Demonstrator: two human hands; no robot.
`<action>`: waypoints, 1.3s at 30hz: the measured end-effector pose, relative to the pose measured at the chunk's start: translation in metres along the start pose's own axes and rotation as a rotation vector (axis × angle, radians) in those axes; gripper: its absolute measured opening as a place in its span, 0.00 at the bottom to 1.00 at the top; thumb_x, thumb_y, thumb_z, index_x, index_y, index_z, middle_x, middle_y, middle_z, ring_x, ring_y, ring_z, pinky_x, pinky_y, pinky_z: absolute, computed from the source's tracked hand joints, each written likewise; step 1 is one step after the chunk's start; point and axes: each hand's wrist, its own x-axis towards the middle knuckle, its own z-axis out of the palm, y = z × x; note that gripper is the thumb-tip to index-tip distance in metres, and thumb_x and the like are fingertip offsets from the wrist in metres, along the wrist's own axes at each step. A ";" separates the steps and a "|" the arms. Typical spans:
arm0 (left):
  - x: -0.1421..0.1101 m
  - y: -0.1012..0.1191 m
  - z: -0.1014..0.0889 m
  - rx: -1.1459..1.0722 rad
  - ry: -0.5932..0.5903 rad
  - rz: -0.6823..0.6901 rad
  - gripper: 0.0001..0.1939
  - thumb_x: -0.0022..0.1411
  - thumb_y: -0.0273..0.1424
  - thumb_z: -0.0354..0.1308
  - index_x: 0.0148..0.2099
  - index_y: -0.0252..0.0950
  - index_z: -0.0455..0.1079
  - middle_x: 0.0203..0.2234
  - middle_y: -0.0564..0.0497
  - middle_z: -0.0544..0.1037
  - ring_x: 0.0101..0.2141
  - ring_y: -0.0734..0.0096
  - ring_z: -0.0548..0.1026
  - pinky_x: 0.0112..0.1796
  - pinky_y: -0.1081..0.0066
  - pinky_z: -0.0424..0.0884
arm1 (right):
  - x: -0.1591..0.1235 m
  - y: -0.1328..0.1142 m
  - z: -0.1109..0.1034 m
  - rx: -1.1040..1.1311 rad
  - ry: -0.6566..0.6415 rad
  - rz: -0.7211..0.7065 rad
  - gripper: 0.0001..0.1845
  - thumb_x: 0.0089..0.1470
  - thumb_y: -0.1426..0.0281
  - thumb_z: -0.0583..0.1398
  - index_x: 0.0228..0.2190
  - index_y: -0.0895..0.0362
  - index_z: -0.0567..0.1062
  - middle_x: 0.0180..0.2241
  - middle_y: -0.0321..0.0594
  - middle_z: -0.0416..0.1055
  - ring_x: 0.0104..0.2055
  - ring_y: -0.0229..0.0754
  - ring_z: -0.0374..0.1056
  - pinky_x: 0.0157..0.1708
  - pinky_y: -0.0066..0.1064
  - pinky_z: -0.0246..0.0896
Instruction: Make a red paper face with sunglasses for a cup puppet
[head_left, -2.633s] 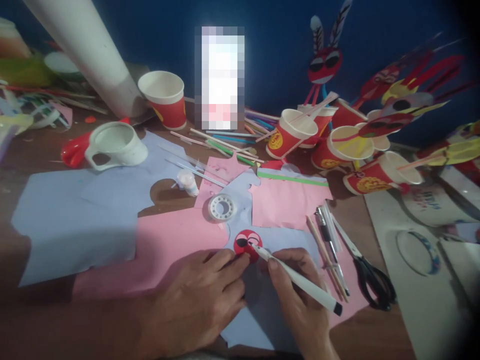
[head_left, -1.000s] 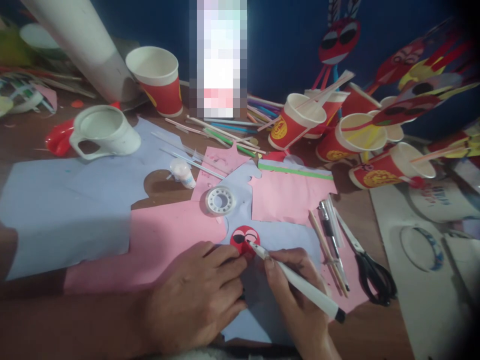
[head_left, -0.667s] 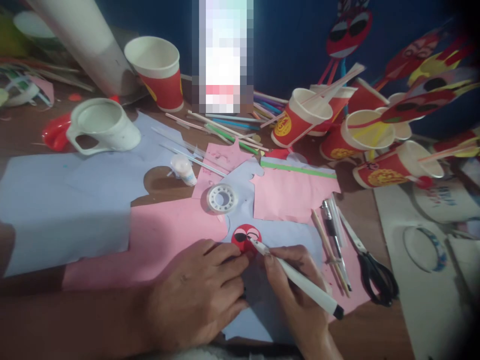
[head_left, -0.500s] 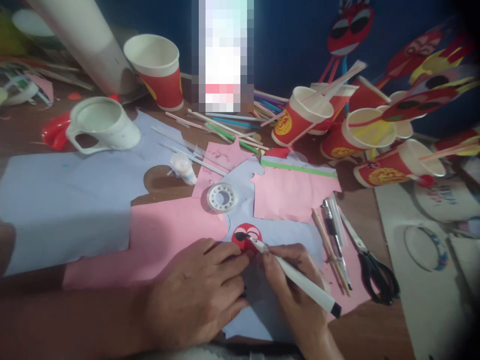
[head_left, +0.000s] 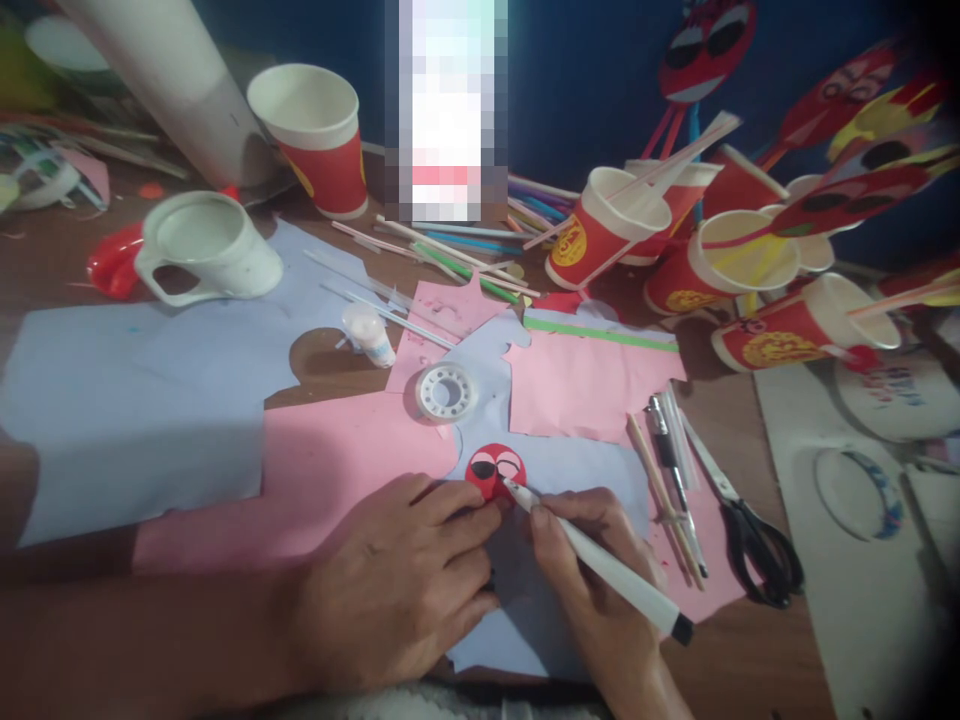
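Observation:
A small red paper circle [head_left: 489,462] lies on blue paper, bearing pink eyelids, one black eye on the left and a dark line on the right. My left hand [head_left: 405,580] rests palm down with fingers curled, its fingertips holding the circle's lower left edge. In my right hand [head_left: 592,570] a white marker pen [head_left: 607,560] is gripped, its tip touching the circle below the right eye. The pen's black end [head_left: 682,629] points down to the right. The fingers cover the circle's lower part.
Behind the hands lie a tape roll [head_left: 446,392], a small white bottle [head_left: 367,334] and pink paper [head_left: 592,380]. Black-handled scissors [head_left: 761,550] and a black pen [head_left: 664,440] lie to the right. A mug [head_left: 214,250] stands back left; red paper cups [head_left: 780,335] sit back right.
The marker tip has shifted slightly down from the eye area, uncovering more of the right eye. Both hands keep their hold; the view has moved a little.

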 end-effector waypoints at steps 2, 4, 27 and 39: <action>0.000 0.000 0.000 0.002 -0.006 0.003 0.10 0.64 0.34 0.52 0.34 0.35 0.70 0.39 0.50 0.76 0.44 0.62 0.68 0.41 0.63 0.62 | 0.000 0.000 0.001 0.003 0.005 0.003 0.03 0.54 0.74 0.59 0.31 0.55 0.69 0.19 0.29 0.67 0.17 0.31 0.63 0.17 0.21 0.59; 0.000 -0.001 0.000 0.004 -0.012 0.003 0.11 0.64 0.34 0.52 0.32 0.35 0.69 0.38 0.50 0.76 0.45 0.62 0.68 0.42 0.63 0.63 | -0.001 0.000 0.002 0.002 0.013 0.002 0.03 0.54 0.74 0.59 0.31 0.55 0.70 0.21 0.30 0.68 0.19 0.31 0.64 0.18 0.21 0.60; 0.001 -0.001 0.000 0.006 -0.018 0.007 0.10 0.63 0.34 0.53 0.32 0.36 0.69 0.38 0.50 0.76 0.44 0.62 0.67 0.42 0.64 0.62 | -0.001 -0.001 0.001 0.024 0.028 0.027 0.02 0.54 0.73 0.59 0.31 0.55 0.70 0.20 0.30 0.69 0.18 0.30 0.63 0.18 0.21 0.60; 0.000 -0.001 0.000 -0.011 -0.023 -0.004 0.09 0.63 0.33 0.53 0.33 0.35 0.70 0.39 0.49 0.75 0.45 0.62 0.67 0.42 0.63 0.63 | 0.002 -0.007 0.003 -0.029 0.063 0.045 0.03 0.53 0.72 0.59 0.28 0.55 0.69 0.15 0.28 0.65 0.15 0.31 0.61 0.15 0.21 0.57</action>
